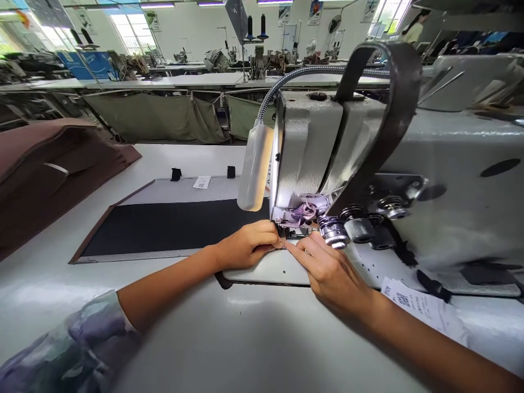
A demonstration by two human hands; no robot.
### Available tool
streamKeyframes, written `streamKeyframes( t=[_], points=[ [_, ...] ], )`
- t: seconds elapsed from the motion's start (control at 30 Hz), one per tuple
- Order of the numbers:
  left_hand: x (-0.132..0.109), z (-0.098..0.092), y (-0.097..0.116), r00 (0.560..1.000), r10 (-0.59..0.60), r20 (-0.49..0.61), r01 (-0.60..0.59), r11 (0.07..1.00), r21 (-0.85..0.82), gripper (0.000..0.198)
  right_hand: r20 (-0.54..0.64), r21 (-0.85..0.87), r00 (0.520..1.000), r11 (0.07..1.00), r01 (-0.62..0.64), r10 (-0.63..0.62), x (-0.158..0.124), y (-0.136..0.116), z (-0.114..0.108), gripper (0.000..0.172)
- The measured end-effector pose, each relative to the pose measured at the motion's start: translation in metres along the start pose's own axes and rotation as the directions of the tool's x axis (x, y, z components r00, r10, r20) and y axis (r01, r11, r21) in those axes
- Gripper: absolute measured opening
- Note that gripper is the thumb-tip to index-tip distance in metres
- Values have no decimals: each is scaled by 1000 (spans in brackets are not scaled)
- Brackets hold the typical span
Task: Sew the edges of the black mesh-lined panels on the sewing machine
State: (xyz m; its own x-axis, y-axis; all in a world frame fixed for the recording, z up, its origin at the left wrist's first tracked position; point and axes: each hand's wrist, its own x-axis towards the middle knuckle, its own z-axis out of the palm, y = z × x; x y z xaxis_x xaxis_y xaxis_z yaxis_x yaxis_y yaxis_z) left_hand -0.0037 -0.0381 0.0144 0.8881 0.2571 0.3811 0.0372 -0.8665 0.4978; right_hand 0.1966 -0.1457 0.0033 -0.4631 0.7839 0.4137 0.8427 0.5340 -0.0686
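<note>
Under the head of a grey sewing machine [309, 142], both my hands meet at the presser foot [297, 233]. My left hand [250, 244] is closed in a pinch just left of the foot; what lies between its fingertips is too small to make out. My right hand [329, 268] comes in from the right, fingers bent and its index fingertip almost touching the left fingertips. Whatever it grips is hidden. Behind my left hand lies a flat fabric panel [172, 228], black with grey mesh and brown edging. Two black tabs and a white label [202, 182] sit along its far edge.
A lamp [251, 169] on a bendable metal hose hangs left of the machine head. Brown fabric pieces [53, 174] are piled at the left. Printed paper labels [421, 305] lie by my right forearm. Farther back are other sewing tables and a person [415, 30].
</note>
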Motion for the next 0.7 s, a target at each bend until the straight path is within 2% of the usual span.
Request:
streamKeyframes(
  t=[0.17,0.33,0.5,0.7],
  points=[
    [3,-3,-11,999,-31,-7,32,998,51,22,22,-20,999,999,-39,39,2,2,0,56],
    [5,-4,-21,999,-8,-45,12,996,90,22,5,54,999,998,-45,44,-13,-14,-3,54],
    [5,-4,-25,999,2,-49,2,997,80,22,-8,89,1000,996,-14,15,-29,-33,-6,59],
    [5,-4,-26,999,-14,-47,18,997,76,22,-37,75,999,996,42,-39,-32,-40,-10,56]
  ],
)
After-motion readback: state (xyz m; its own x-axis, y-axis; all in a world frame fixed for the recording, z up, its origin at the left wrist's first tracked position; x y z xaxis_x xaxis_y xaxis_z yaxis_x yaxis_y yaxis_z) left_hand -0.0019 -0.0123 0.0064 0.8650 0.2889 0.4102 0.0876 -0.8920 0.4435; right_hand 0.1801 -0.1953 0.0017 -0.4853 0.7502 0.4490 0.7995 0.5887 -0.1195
